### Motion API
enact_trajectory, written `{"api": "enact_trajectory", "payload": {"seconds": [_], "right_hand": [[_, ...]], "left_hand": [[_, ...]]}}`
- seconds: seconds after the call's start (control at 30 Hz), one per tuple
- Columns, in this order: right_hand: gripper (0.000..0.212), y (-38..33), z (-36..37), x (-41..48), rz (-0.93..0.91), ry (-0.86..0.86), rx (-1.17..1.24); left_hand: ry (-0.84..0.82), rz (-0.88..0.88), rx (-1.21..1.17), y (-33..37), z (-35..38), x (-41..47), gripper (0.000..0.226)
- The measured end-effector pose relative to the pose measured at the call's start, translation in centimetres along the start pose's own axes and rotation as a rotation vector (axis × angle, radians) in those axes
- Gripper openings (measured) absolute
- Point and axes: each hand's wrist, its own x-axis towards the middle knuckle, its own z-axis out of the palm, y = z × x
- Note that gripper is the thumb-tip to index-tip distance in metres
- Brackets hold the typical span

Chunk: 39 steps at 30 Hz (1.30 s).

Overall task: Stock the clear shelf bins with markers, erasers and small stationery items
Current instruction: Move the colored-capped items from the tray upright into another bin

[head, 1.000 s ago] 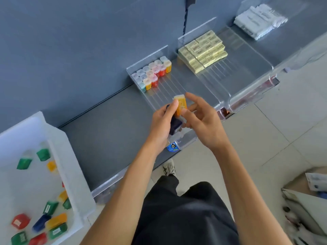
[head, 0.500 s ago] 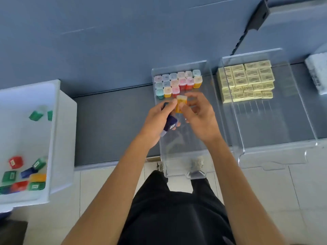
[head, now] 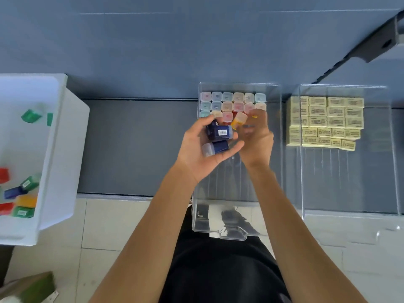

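My left hand (head: 202, 150) grips a few dark blue capped items (head: 218, 134) over a clear shelf bin (head: 227, 206). My right hand (head: 255, 138) pinches a yellow capped item (head: 238, 120) and holds it tilted against the front row of like items (head: 231, 102), which stand capped-end up in rows at the back of that bin. The right hand's fingertips are blurred. A second clear bin (head: 349, 189) to the right holds stacked yellowish erasers (head: 325, 121).
A white tub (head: 63, 149) at the left holds loose green, red, blue and yellow items (head: 21, 200). The dark grey shelf (head: 135, 147) runs between tub and bins. Pale floor tiles and my dark trousers lie below. A black bracket (head: 376, 49) is at upper right.
The view has swung to face the shelf squarely. My right hand has carried the yellow item forward to the front row in the bin. My left hand has turned palm up with the blue items.
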Motion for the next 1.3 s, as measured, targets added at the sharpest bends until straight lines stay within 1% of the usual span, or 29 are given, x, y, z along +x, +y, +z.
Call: {"api": "enact_trajectory", "payload": {"seconds": [0.07,0.17,0.23,0.33,0.4,0.63,0.77,0.93,1.03,1.13,1.23,1.3], "right_hand": [[0.029,0.5,0.7,0.2,-0.034,-0.012,-0.018],[0.027,0.9,1.4,0.7,-0.075,0.028,-0.030],[0.027,0.8,1.6,0.9,-0.091,0.068,-0.022],[0.031,0.6,2.0,0.8,-0.098,0.074,0.025],[0.031,0.6,2.1,0.5,-0.096,0.075,0.056],[0.022,0.7,1.6,0.2,-0.112,0.099,0.095],[0.022,0.5,0.9,0.1,-0.040,0.018,0.170],[0.022,0.5,-0.3,-0.3,0.004,-0.058,0.206],[0.024,0.7,-1.3,-0.7,0.025,-0.091,0.174],[0.022,0.5,-2.3,-1.5,0.035,-0.087,0.214],[0.016,-0.3,-3.3,-2.4,0.016,-0.091,0.270],[0.015,-0.8,-3.8,-2.9,0.003,-0.139,0.298]], "left_hand": [[0.003,0.000,0.015,-0.3,-0.3,0.5,0.016],[0.002,-0.006,0.069,-0.4,-0.1,1.0,0.021],[0.026,-0.013,0.114,-0.3,0.2,1.3,0.024],[0.054,-0.026,0.152,-0.1,0.2,1.6,0.025],[0.074,-0.036,0.150,0.0,0.1,1.6,0.026],[0.093,-0.011,0.097,-0.1,-0.4,1.8,0.026],[0.134,0.003,0.101,-0.5,-0.5,1.9,0.031],[0.189,0.019,0.108,-1.2,-0.5,2.0,0.034],[0.248,0.016,0.147,-1.9,-0.3,1.8,0.041],[0.291,0.000,0.165,-2.6,-0.1,1.7,0.048],[0.305,0.006,0.149,-3.2,0.2,1.7,0.039],[0.279,0.025,0.204,-3.6,0.2,1.8,0.031]]}}
